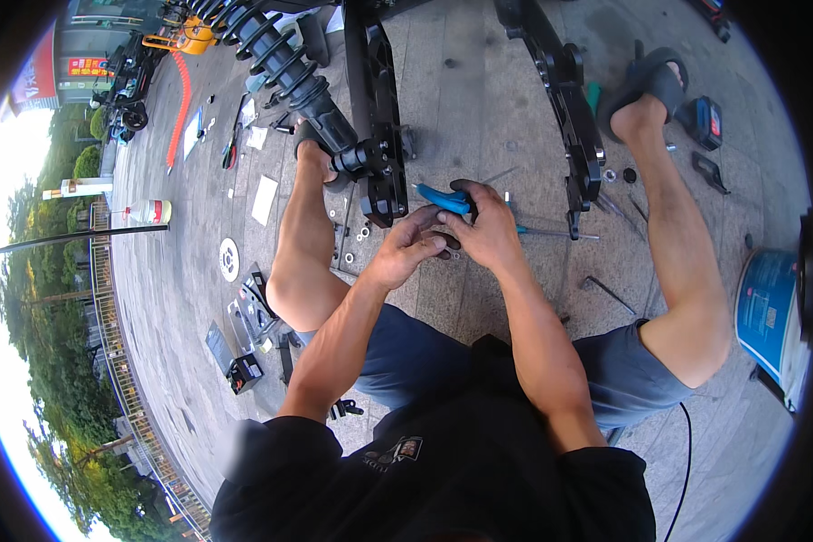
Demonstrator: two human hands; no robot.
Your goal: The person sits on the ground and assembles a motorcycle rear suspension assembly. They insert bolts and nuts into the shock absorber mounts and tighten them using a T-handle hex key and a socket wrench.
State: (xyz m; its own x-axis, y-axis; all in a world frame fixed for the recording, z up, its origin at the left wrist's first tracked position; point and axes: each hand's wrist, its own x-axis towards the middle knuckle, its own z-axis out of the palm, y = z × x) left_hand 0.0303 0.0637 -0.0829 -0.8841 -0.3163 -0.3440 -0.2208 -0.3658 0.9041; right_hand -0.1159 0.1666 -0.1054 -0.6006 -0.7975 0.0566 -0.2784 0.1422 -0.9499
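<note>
Blue tool (443, 199), smooth and tapering, sits between the two hands, at the fingers of the right hand (494, 230). Right hand pinches it near its thicker end. Left hand (403, 248) is half-curled, fingertips dark, right by it; I can't tell whether it is closed on the small dark piece (446, 241) there. Step in hand looks like two-handed handling of the tool; next move seems to call for a steady right grip, left fingers clear.

Just above the left hand: thick black metal arm (379, 117), bolted, angular; past it, a ribbed black coil spring (275, 68). Up and right of the right hand, second black arm (569, 108). Right of the right hand, thin screwdriver (560, 235), steel shaft. Left of the left hand, small round washers (364, 233), then a flat, perforated disc (229, 260). Rough grey stone paving (461, 108) under everything.
</note>
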